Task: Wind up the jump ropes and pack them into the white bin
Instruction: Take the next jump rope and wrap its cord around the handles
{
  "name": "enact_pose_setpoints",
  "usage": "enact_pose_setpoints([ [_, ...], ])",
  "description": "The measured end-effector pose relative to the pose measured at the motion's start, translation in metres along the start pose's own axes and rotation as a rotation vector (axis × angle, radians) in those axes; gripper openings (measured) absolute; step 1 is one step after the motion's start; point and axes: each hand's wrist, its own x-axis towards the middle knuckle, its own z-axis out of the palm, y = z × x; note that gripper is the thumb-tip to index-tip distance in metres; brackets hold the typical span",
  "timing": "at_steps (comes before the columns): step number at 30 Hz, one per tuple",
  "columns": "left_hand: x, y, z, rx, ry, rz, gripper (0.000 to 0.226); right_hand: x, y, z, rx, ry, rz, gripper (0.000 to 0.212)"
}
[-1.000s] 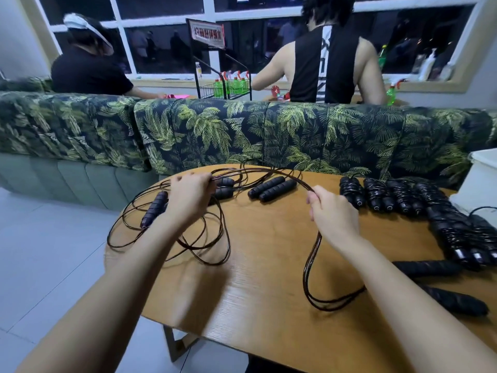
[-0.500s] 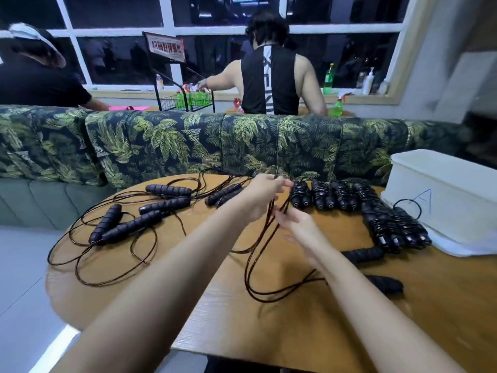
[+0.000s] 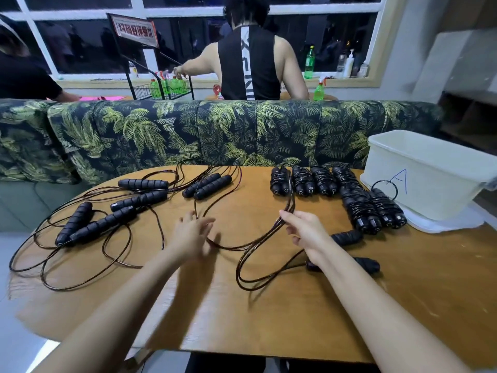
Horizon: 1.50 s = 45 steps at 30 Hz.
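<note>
Head view: pinching looped thin black jump-rope cord (image 3: 258, 246) with right hand (image 3: 306, 232), mid round wooden table (image 3: 295, 319); left hand (image 3: 191, 235) alongside, fingers spread, holding nothing. Wound black rope bundles (image 3: 322, 181) far right, touching white plastic bin (image 3: 419, 184).

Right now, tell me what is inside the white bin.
The white bin shows only its rim and far inner wall; nothing rises above them. Its near wall hides the floor, so ropes inside cannot be ruled out. The wound bundles lie outside, on the table.
</note>
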Motion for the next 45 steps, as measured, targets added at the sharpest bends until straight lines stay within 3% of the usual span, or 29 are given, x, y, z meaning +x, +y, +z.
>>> enact_pose_setpoints([
  [2, 0.000, -0.013, 0.010, 0.015, -0.113, -0.089, 0.033, 0.003, 0.004, -0.008, -0.096, 0.000, 0.022, 0.015],
  [7, -0.005, 0.028, 0.010, -0.104, -0.111, 0.086, 0.031, 0.019, 0.015, -0.011, -0.612, 0.022, -0.066, 0.016],
  [10, 0.004, 0.055, 0.007, -0.276, -0.119, 0.061, 0.033, 0.024, 0.015, 0.000, -0.814, 0.075, -0.170, 0.027],
  [12, 0.010, 0.070, 0.007, -0.350, -0.120, -0.005, 0.051, 0.022, 0.013, 0.006, -1.009, 0.061, -0.219, 0.042],
  [15, 0.004, 0.091, 0.008, -0.124, -0.239, 0.039, 0.092, 0.016, 0.000, 0.002, -1.276, -0.005, -0.240, 0.065],
  [19, -0.008, 0.097, 0.014, 0.043, -0.271, 0.128, 0.069, 0.009, -0.017, -0.054, -1.269, -0.136, -0.227, 0.052],
  [23, -0.005, 0.086, 0.011, -0.056, -0.216, 0.106, 0.044, -0.005, -0.008, -0.106, -1.581, -0.426, -0.089, 0.111],
  [25, -0.006, 0.081, 0.007, -0.071, -0.214, 0.078, 0.040, -0.009, 0.003, -0.110, -1.708, -0.374, -0.187, 0.111],
  [27, -0.005, 0.075, 0.004, -0.073, -0.195, 0.058, 0.040, -0.012, 0.011, -0.105, -1.737, -0.252, -0.354, 0.089],
  [31, -0.015, 0.070, -0.009, -0.089, -0.080, 0.027, 0.037, -0.027, 0.021, -0.080, -1.528, -0.181, -0.318, 0.047],
  [33, -0.032, 0.075, -0.018, -0.098, 0.206, 0.048, 0.033, -0.037, 0.024, -0.062, -1.433, -0.115, -0.269, 0.042],
  [35, -0.061, 0.090, -0.025, -0.203, 0.471, 0.163, 0.022, -0.047, 0.026, -0.046, -1.186, -0.123, -0.139, 0.038],
  [36, -0.074, 0.099, -0.024, -0.243, 0.470, 0.204, 0.027, -0.052, 0.027, -0.039, -0.981, -0.163, -0.070, 0.033],
  [38, -0.092, 0.114, -0.013, -0.260, 0.266, 0.192, 0.043, -0.064, 0.028, -0.028, -0.551, -0.255, 0.038, 0.024],
  [40, -0.100, 0.118, 0.004, -0.233, 0.151, 0.167, 0.047, -0.076, 0.034, -0.018, -0.217, -0.270, 0.124, 0.031],
  [43, -0.106, 0.120, 0.020, -0.348, 0.165, 0.194, 0.039, -0.091, 0.045, -0.009, 0.098, -0.237, 0.176, 0.046],
  [45, -0.111, 0.122, 0.027, -0.390, 0.055, 0.200, 0.046, -0.099, 0.053, -0.008, 0.239, -0.207, 0.175, 0.043],
])
